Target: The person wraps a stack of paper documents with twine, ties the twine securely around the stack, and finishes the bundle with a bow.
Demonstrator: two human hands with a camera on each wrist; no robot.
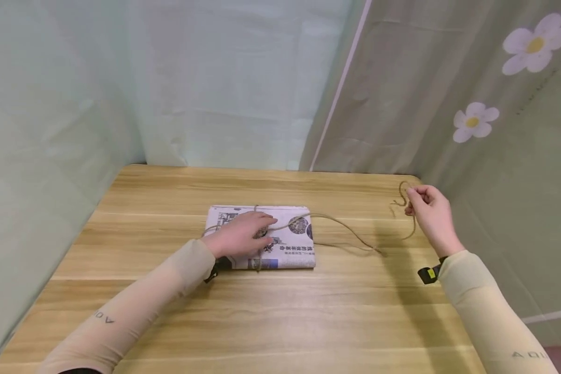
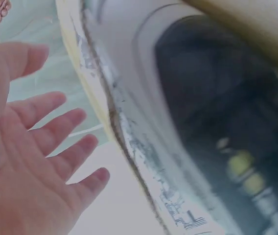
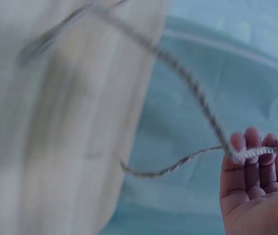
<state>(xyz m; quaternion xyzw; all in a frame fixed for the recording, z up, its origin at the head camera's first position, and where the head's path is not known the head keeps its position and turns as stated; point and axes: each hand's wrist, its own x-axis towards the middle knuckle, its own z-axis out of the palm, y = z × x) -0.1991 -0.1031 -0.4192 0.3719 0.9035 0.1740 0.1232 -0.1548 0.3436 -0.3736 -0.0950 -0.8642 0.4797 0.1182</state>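
A flat packet of folded newspaper [image 1: 292, 249] lies on the wooden table, with twine [image 1: 334, 218] running across it both ways. My left hand [image 1: 243, 234] is over the packet's middle, fingers spread; whether its palm presses down cannot be told. In the left wrist view the same hand [image 2: 36, 132] shows loosely extended fingers beside the newspaper [image 2: 144, 147] and its cord. Off to the right, above the table, my right hand [image 1: 430, 210] pinches the twine near one end. That twine [image 3: 193, 88] crosses the fingers of my right hand [image 3: 256, 181] in the right wrist view.
The wooden table [image 1: 308, 322] ends at a back edge against pale hanging curtains [image 1: 234, 88]. A curtain with white flowers [image 1: 472, 122] hangs on the right. Black straps sit at both wrists, the right strap [image 1: 430, 274] carrying a yellow mark.
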